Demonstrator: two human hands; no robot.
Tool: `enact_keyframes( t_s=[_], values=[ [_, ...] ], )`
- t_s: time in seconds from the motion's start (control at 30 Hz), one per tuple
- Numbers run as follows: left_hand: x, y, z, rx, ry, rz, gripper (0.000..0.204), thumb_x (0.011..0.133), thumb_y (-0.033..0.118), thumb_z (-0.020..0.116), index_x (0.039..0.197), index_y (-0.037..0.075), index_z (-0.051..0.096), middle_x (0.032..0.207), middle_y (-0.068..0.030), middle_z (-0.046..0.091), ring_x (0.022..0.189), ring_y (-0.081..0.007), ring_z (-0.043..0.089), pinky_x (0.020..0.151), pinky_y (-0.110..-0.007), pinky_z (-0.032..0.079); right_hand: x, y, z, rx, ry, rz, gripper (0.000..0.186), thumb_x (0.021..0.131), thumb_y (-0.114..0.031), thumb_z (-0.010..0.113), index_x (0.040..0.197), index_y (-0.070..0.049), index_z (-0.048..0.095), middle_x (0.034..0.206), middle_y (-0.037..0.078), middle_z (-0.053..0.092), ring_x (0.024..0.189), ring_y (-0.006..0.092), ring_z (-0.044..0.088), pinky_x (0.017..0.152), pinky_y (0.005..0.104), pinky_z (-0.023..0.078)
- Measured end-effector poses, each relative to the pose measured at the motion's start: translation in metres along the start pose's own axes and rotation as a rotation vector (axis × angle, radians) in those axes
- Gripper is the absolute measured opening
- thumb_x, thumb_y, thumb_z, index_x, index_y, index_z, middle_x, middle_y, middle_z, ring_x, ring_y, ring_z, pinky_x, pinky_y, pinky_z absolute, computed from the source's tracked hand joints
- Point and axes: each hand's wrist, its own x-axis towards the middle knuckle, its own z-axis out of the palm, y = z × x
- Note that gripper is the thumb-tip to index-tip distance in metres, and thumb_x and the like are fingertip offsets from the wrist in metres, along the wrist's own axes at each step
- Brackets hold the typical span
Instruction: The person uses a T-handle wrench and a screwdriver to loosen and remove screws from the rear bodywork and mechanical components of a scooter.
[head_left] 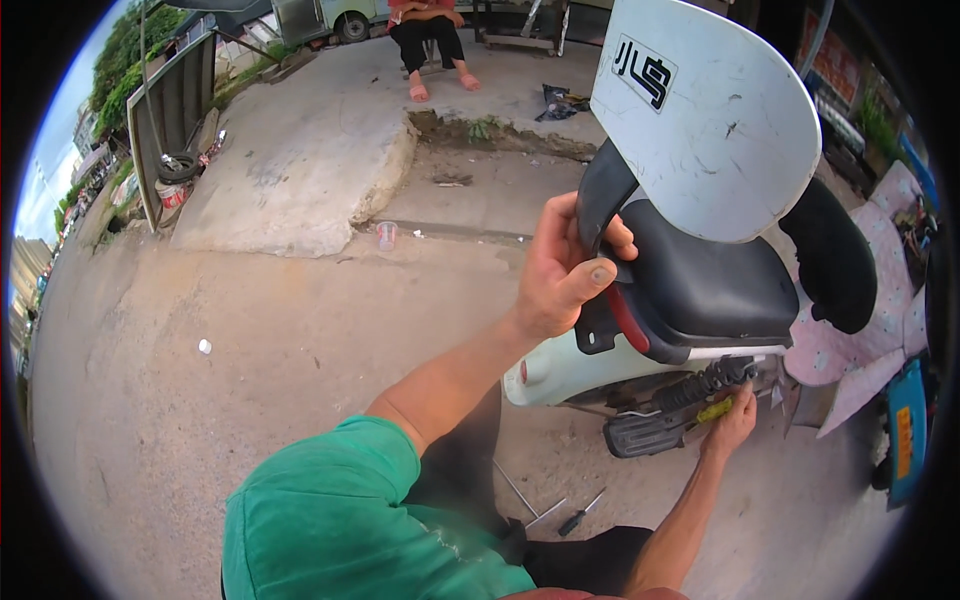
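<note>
A pale green electric scooter (545,372) with a black seat (700,285) stands before me. My left hand (565,268) is closed around the black curved support (605,190) at the seat's rear, thumb pressed on its near side. Above it tilts a scuffed white panel (715,130) with dark markings. Low on the near side, my right hand (735,422) is closed at a yellow-green handle (714,410), just below the black coiled shock absorber (705,385). What the handle belongs to is partly hidden. A red reflector (628,320) sits under the seat's back edge.
On the ground near my legs lie a dark-handled screwdriver (580,514) and a T-shaped metal tool (530,508). A pink patterned cover (850,310) spreads at the scooter's front. Farther off, a person (428,35) sits beyond a broken concrete edge (385,190).
</note>
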Motion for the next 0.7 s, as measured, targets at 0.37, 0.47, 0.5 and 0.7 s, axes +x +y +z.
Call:
enact_keyframes(
  t_s=[0.37, 0.47, 0.5, 0.7],
  values=[
    [-0.003, 0.005, -0.002, 0.021, 0.001, 0.012, 0.067, 0.092, 0.04, 0.077, 0.137, 0.005, 0.04, 0.111, -0.0119, 0.061, 0.103, -0.0202, 0.06, 0.097, -0.039, 0.049, 0.012, 0.02, -0.028, 0.401, -0.217, 0.112, 0.04, 0.107, -0.043, 0.051, 0.085, -0.011, 0.054, 0.071, 0.001, 0.052, 0.06, 0.0119, 0.049, 0.055, 0.0264, 0.042],
    [-0.004, 0.003, -0.002, -0.001, 0.012, 0.004, 0.066, 0.092, 0.038, 0.077, 0.136, 0.005, 0.041, 0.111, -0.0114, 0.061, 0.103, -0.0206, 0.061, 0.101, -0.041, 0.048, 0.001, 0.021, -0.016, 0.074, 0.047, -0.065, 0.04, 0.107, -0.043, 0.053, 0.087, -0.009, 0.057, 0.072, 0.001, 0.054, 0.06, 0.0115, 0.05, 0.056, 0.0268, 0.041],
    [-0.003, 0.001, -0.003, -0.004, 0.009, -0.012, 0.066, 0.092, 0.038, 0.077, 0.136, 0.005, 0.041, 0.111, -0.0114, 0.061, 0.103, -0.0206, 0.061, 0.101, -0.041, 0.048, -0.003, 0.016, -0.014, -0.051, 0.058, -0.063, 0.041, 0.108, -0.043, 0.053, 0.088, -0.008, 0.058, 0.073, 0.001, 0.056, 0.063, 0.0106, 0.052, 0.057, 0.0267, 0.042],
    [0.011, -0.002, 0.005, 0.1, -0.045, 0.088, 0.069, 0.092, 0.045, 0.073, 0.141, 0.004, 0.047, 0.114, -0.0106, 0.064, 0.107, -0.0232, 0.062, 0.115, -0.048, 0.038, 0.019, 0.003, 0.001, 0.005, 0.242, -0.023, 0.042, 0.11, -0.04, 0.049, 0.085, -0.007, 0.056, 0.072, 0.001, 0.055, 0.063, 0.0102, 0.052, 0.057, 0.0263, 0.041]
  ],
)
